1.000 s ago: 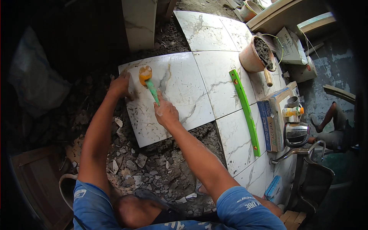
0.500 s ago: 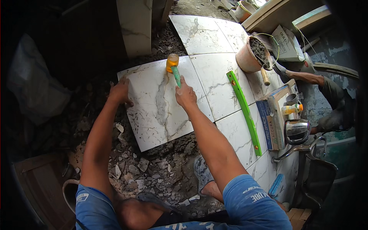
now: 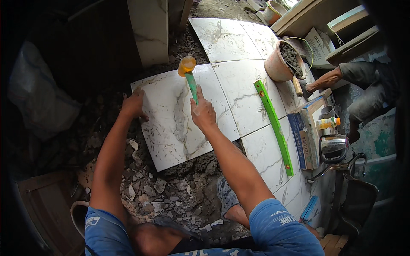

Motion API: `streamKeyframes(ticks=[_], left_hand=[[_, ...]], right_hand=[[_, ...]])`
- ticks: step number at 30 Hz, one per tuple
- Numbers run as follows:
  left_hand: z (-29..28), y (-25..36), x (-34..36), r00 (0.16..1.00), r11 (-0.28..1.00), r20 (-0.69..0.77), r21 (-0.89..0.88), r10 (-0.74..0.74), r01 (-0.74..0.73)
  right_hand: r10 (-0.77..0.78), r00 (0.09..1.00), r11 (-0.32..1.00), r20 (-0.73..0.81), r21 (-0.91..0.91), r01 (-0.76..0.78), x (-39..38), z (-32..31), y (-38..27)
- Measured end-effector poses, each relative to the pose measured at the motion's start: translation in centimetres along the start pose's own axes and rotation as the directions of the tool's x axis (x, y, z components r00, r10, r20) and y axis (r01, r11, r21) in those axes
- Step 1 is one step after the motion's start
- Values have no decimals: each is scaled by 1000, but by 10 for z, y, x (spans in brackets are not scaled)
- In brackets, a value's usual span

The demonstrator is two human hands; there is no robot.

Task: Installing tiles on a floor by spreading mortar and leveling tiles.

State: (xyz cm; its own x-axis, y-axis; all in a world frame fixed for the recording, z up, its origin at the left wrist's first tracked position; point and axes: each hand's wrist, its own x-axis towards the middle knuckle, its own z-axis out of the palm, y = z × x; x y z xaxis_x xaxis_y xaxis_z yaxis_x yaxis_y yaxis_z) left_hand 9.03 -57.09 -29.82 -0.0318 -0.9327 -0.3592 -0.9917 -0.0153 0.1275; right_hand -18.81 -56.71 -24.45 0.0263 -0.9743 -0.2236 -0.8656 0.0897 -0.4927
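My right hand (image 3: 203, 112) is wrapped round the green handle of a mallet (image 3: 187, 65) with a yellowish head. The mallet's head is over the upper part of a white, grey-veined floor tile (image 3: 168, 128); whether it touches the surface I cannot tell. At that tile's left edge rests my left hand (image 3: 133, 104), thumb and fingers spread apart along the edge. The tile borders laid tiles (image 3: 239, 91) on its right, and dark mortar (image 3: 192, 164) shows under its near edge.
A green spirit level (image 3: 274, 128) lies on the tiles to the right. Beyond it stand a bucket of mortar (image 3: 282, 64), a tile box (image 3: 304, 141), a bottle (image 3: 326, 123) and a metal kettle (image 3: 333, 147). Another person's leg (image 3: 363, 81) is at the right. Rubble (image 3: 162, 192) covers the near ground.
The mallet and my right hand have shifted slightly left, the head further up the picture. My left hand stays at the tile's edge. The other person's limbs at right have moved.
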Motion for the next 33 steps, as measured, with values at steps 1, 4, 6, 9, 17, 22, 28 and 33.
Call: streamKeyframes(ticks=[1,4,6,9,17,22,28,33], left_hand=[[0,0,0,1000,1000,-3,-6,-1,1],[-1,-1,1,1000,1000,22,-7,-9,9],[-4,-2,3,1000,1000,-4,-25,1,-1],[0,-1,1,1000,1000,-9,-21,19,-19],[2,-4,0,1000,1000,12,-25,0,0],[-1,0,-2,1000,1000,13,-23,-4,4],[20,19,-36,994,993,0,33,111,-111],[92,94,-135,892,902,-135,46,432,-430]], right_hand=[[-33,999,999,40,-15,34,-7,6,-4],[-63,990,996,125,-51,69,-16,19,-14],[-67,982,994,178,-75,82,-18,26,-19],[-94,970,988,223,-103,119,-27,30,-19],[-155,961,981,228,-78,176,-66,42,-12],[-186,942,966,280,-125,228,-113,38,21],[-164,868,953,469,-153,263,-208,-11,109],[-24,931,997,365,-56,47,-236,-93,224]])
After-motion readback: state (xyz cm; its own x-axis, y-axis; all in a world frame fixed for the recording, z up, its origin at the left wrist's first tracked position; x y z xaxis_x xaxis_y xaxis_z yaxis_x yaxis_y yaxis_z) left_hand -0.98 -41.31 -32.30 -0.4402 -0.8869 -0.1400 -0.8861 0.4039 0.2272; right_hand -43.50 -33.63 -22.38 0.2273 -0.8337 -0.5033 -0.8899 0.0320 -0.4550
